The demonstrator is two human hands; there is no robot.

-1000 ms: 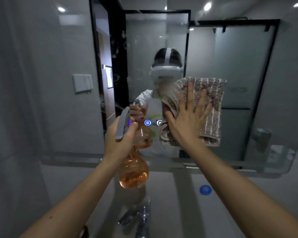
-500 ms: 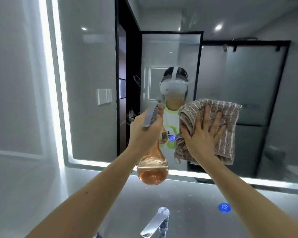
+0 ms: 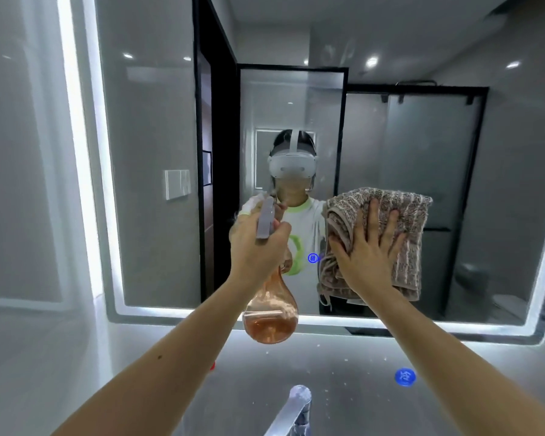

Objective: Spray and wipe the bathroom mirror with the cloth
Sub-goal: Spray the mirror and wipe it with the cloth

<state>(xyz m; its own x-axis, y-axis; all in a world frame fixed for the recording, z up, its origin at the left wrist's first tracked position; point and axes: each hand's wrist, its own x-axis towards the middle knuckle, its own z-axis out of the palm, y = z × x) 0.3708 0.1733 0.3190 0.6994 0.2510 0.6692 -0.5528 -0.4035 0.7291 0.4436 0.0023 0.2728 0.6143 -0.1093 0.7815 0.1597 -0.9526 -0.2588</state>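
Note:
The bathroom mirror [image 3: 158, 127] with a lit white border fills the wall ahead. My right hand [image 3: 368, 256] lies flat with fingers spread, pressing a brown striped cloth [image 3: 406, 215] against the glass at lower centre-right. My left hand [image 3: 254, 247] grips the neck of a spray bottle [image 3: 271, 313], a round clear bottle with orange liquid and a grey trigger head aimed at the mirror. The bottle hangs in front of the mirror's lower edge, left of the cloth.
A chrome tap [image 3: 291, 410] rises at the bottom centre, above the grey counter [image 3: 359, 357]. A blue round marker [image 3: 405, 377] sits right of it and a red one [image 3: 213, 365] peeks out by my left forearm. A blue touch icon [image 3: 312, 258] glows on the mirror.
The view has tilted up, showing more of the mirror. My right hand with the cloth has shifted slightly right on the glass. My left hand keeps the bottle raised.

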